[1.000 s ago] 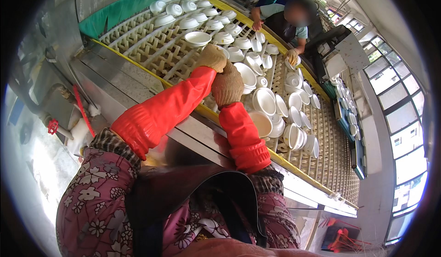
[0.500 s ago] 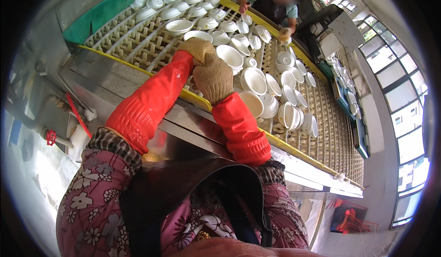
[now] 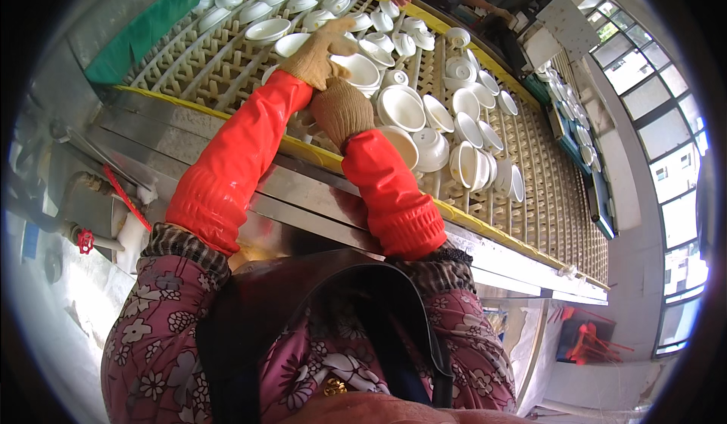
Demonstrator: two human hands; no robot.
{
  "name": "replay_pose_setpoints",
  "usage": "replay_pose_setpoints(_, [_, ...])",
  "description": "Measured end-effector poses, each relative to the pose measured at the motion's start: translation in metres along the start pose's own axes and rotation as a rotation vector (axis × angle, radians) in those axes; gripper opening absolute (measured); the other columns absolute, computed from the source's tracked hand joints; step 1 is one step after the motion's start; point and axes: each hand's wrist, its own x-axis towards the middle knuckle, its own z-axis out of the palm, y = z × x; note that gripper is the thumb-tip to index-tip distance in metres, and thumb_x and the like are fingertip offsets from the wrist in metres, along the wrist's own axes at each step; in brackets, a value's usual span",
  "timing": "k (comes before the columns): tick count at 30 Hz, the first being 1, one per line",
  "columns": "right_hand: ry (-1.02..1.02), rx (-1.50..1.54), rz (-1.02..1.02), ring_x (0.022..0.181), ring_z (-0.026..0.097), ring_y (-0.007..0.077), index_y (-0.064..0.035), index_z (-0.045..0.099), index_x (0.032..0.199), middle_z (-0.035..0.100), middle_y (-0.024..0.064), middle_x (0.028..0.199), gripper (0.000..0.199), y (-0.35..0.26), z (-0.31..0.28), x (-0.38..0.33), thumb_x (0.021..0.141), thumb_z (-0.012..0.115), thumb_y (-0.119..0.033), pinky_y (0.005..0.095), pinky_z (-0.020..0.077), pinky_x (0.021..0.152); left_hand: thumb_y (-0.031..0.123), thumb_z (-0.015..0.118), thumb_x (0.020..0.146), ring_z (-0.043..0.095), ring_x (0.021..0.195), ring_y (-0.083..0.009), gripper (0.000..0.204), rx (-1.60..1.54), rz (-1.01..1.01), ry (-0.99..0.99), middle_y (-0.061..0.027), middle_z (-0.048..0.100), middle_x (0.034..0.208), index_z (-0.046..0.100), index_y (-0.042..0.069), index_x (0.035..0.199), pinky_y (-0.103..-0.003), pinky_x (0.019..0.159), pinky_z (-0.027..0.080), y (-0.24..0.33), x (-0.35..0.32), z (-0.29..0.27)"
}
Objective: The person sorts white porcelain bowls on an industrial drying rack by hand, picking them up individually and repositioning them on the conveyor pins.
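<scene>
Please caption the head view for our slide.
Gloved left hand and right hand reach among white bowls on a slatted conveyor.

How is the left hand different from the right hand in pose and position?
The left hand reaches farther over the rack, fingers spread on a white bowl; the right hand stays nearer, bent downward, its fingers hidden. Whether the right hand holds anything cannot be told. Both wear tan knit gloves and red sleeves.

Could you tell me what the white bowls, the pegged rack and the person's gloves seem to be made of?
White bowls: glazed ceramic by the look, smooth and glossy, though hard plastic is possible. Pegged rack: probably moulded plastic, matt beige with uniform pegs. Left hand and right hand: tan knitted gloves, likely cotton, with visible weave. Red sleeve: shiny, probably rubber or vinyl.
</scene>
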Motion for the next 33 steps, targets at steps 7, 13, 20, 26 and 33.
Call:
replay_pose_setpoints(7, [-0.066,-0.502,-0.455,0.081,0.067,0.0347,-0.0045,0.071,0.079,0.065,0.0193,0.085,0.020,-0.025,0.008,-0.019,0.069,0.071,-0.022,0.0432,0.0535,0.070,0.021,0.055,0.088,0.057,0.087,-0.0219,0.040,0.119,-0.431,0.050,-0.0143,0.059,0.108,0.055,0.005,0.124,-0.028,0.075,0.047,0.003,0.000,-0.022])
replay_pose_setpoints(13, [-0.082,-0.219,-0.298,0.072,0.069,0.0258,-0.0074,0.071,0.085,0.068,0.0111,0.068,0.019,-0.005,0.001,-0.027,0.071,0.071,-0.020,0.0395,0.0541,0.064,0.026,0.055,0.089,0.058,0.110,-0.0281,0.045,0.574,-0.259,-0.229,-0.0174,0.055,0.125,0.050,0.006,0.129,-0.038,0.091,0.048,-0.003,0.008,-0.003])
replay_pose_setpoints(20, [-0.033,-0.252,-0.172,0.078,0.069,0.0290,-0.0025,0.067,0.095,0.068,0.0149,0.080,0.030,-0.032,-0.027,-0.037,0.072,0.070,-0.021,0.0393,0.0539,0.069,0.038,0.061,0.085,0.051,0.117,-0.0292,0.054,0.213,0.102,-0.262,-0.0056,0.045,0.136,0.043,0.025,0.134,-0.053,0.093,0.043,-0.002,-0.005,-0.009])
replay_pose_setpoints(26, [-0.206,-0.284,-0.485,0.076,0.067,0.0337,-0.0018,0.059,0.085,0.066,0.0170,0.078,0.016,-0.028,-0.015,-0.043,0.083,0.055,-0.017,0.0407,0.0531,0.065,0.013,0.075,0.070,0.057,0.092,-0.0229,0.040,-0.086,-0.078,0.057,-0.0112,0.052,0.099,0.060,0.012,0.107,-0.031,0.073,0.047,-0.006,-0.002,-0.013])
replay_pose_setpoints(33, [-0.210,0.081,-0.316,0.080,0.067,0.0300,-0.0075,0.067,0.087,0.068,0.0158,0.086,0.017,-0.001,-0.006,-0.026,0.076,0.058,-0.017,0.0399,0.0529,0.067,0.022,0.065,0.083,0.062,0.090,-0.0220,0.045,0.699,0.448,-0.189,-0.0107,0.055,0.109,0.051,0.007,0.123,-0.028,0.076,0.051,0.003,-0.006,-0.043])
